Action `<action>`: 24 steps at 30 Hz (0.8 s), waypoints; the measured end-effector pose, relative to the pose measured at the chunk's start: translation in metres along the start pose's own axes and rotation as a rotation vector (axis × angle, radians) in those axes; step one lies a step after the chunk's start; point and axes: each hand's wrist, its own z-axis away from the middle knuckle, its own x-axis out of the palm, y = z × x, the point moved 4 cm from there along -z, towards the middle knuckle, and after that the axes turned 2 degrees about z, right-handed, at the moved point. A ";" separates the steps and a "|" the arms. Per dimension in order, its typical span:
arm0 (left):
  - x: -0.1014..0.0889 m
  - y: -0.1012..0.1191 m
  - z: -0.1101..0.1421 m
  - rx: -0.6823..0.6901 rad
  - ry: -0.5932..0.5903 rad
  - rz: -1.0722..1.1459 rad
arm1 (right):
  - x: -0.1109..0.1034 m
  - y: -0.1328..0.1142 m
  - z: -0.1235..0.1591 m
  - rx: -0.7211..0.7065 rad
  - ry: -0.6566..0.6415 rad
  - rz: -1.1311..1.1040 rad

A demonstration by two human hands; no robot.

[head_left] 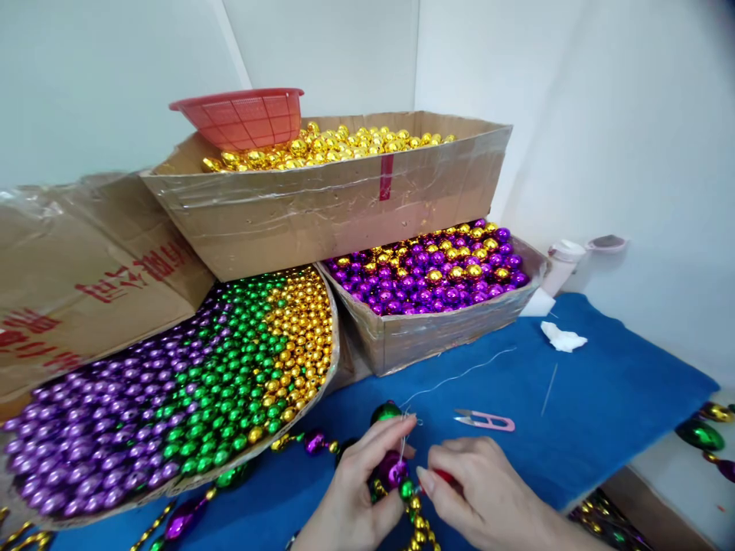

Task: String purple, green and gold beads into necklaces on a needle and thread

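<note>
My left hand (pixel 356 490) is closed around a bead string, with a shiny purple bead (pixel 392 469) between thumb and fingers. A larger green bead (pixel 386 412) sits just beyond the fingertips, where a pale thread (pixel 459 375) trails off across the cloth. Small gold beads (pixel 422 528) hang below, between both hands. My right hand (pixel 488 490) is curled round a small red object (pixel 443 476), mostly hidden by the fingers; its kind does not show. Its thumb is close to a small green bead (pixel 406 488). Pink thread snips (pixel 485 419) lie just beyond the right hand.
A cardboard box of purple, green and gold beads (pixel 230 383) stands left. Behind are a box of purple and gold beads (pixel 382 344) and, above, one of gold beads (pixel 321 214) holding a red basket (pixel 246 119). A needle-like piece (pixel 550 389) and white tissue (pixel 563 337) lie on blue cloth (pixel 620 383).
</note>
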 end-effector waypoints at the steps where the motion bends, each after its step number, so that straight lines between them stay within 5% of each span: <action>1: 0.000 0.000 0.000 0.000 0.000 0.004 | 0.000 0.000 0.000 -0.004 0.004 0.020; 11: 0.001 0.005 0.000 0.013 -0.003 0.007 | -0.003 0.003 0.008 -0.012 0.036 0.081; 19: -0.021 0.021 -0.010 0.027 0.198 -0.002 | 0.038 0.073 0.025 0.151 0.114 0.188; 21: -0.031 0.034 -0.016 0.032 0.275 0.018 | 0.036 0.065 0.025 0.099 0.128 0.142; 24: -0.047 0.065 -0.027 0.078 0.400 0.039 | 0.018 0.026 0.025 -0.070 0.082 -0.240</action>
